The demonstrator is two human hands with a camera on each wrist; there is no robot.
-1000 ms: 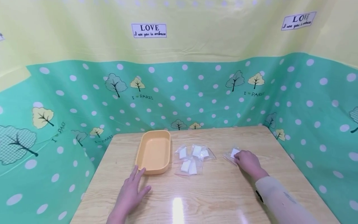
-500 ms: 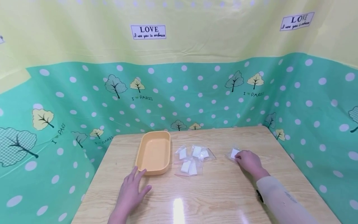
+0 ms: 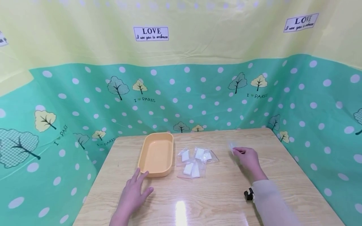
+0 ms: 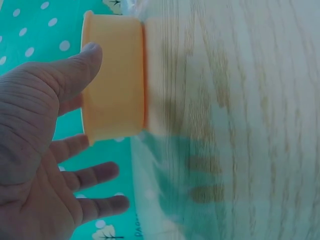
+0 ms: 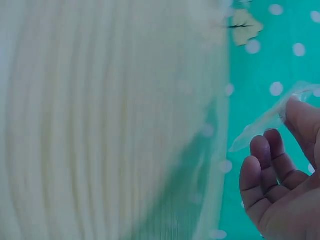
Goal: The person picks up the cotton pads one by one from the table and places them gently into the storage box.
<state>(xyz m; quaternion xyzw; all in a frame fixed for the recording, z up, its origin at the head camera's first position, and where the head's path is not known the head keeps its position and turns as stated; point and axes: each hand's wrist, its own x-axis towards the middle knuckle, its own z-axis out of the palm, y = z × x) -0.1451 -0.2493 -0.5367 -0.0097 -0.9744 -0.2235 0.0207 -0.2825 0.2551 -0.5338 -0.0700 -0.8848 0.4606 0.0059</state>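
Wood-grain table [image 3: 215, 194]: right hand [image 3: 249, 159] pinches clear plastic bag [image 5: 265, 120].

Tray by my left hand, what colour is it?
The tray is light orange, showing best in the head view.

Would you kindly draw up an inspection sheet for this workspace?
Surface: wood-grain table, glare towards the front.
Job's things: tray; clear bags with white pieces right of it, some overlapping.
Clutter: nothing seen.
Left hand: spread at the tray's near end; contact unclear.
Right hand: pinches a separate bag.
Cables: nothing seen.
Surroundings: green and yellow cloth printed with dots, trees and lettering.
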